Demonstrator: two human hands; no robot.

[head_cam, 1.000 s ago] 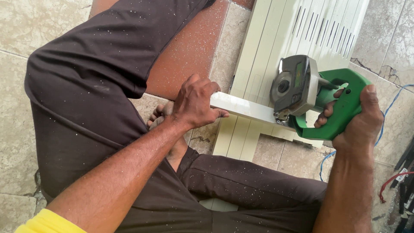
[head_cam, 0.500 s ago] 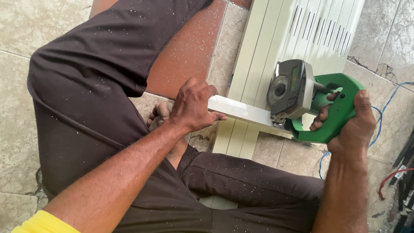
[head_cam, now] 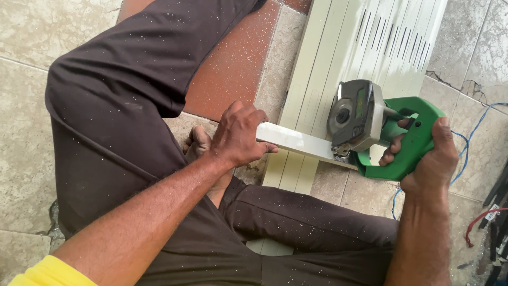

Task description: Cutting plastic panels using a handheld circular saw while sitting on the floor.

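The right hand (head_cam: 431, 159) is wrapped tight around the loop handle of a green plastic power cutter with a grey metal blade guard (head_cam: 381, 130), fingers curled through the opening. The left hand (head_cam: 238, 135) is clamped down over one end of a short cream-coloured rectangular plastic channel piece (head_cam: 299, 143), palm on top and fingertips hooked over its far edge. That piece lies crosswise on a stack of long cream plastic trunking lengths (head_cam: 338, 63), which run away from the person across the floor; some of the far lengths carry rows of narrow slots. The cutter's guard sits at the right end of the short piece, touching it where it crosses the stack. The person sits on the tiled floor (head_cam: 32, 95) in dark brown trousers (head_cam: 127, 90) flecked with pale dust, one bare foot (head_cam: 198, 145) just beside the left hand. A blue cable (head_cam: 476, 127) trails over the tiles near the cutter.
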